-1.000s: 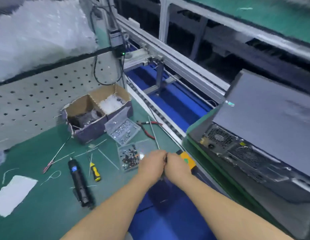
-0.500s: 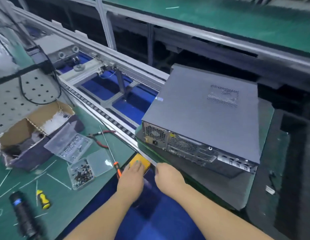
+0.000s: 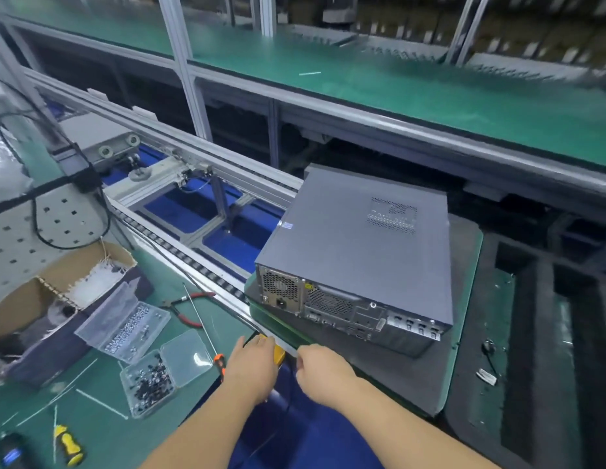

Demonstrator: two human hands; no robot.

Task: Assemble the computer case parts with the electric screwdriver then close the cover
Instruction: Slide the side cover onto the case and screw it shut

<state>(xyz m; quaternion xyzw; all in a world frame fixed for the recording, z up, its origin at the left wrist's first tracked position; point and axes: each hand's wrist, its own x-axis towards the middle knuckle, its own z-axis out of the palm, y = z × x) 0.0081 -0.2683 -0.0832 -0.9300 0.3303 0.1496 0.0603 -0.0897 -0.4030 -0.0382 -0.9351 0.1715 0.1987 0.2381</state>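
A grey computer case [image 3: 359,245] lies flat on a green pallet [image 3: 467,299] on the conveyor, cover on, rear ports facing me. My left hand [image 3: 252,367] rests with flat fingers on a yellow box [image 3: 276,350] at the bench edge. My right hand [image 3: 323,370] hovers beside it with fingers curled, near the pallet's front edge, and I see nothing in it. The black electric screwdriver [image 3: 10,453] lies at the bottom left of the green bench, far from both hands.
On the bench: a clear box of dark screws [image 3: 149,384], a clear case of silver screws [image 3: 125,323], a cardboard box [image 3: 54,299], red-handled pliers [image 3: 186,309], a long orange-handled screwdriver [image 3: 206,333], a small yellow screwdriver [image 3: 68,443]. Conveyor rails [image 3: 193,265] run diagonally behind.
My view swung right, bringing the whole computer case into sight. My hands separated from being clasped together; the left settled on the yellow box, the right moved toward the pallet edge.
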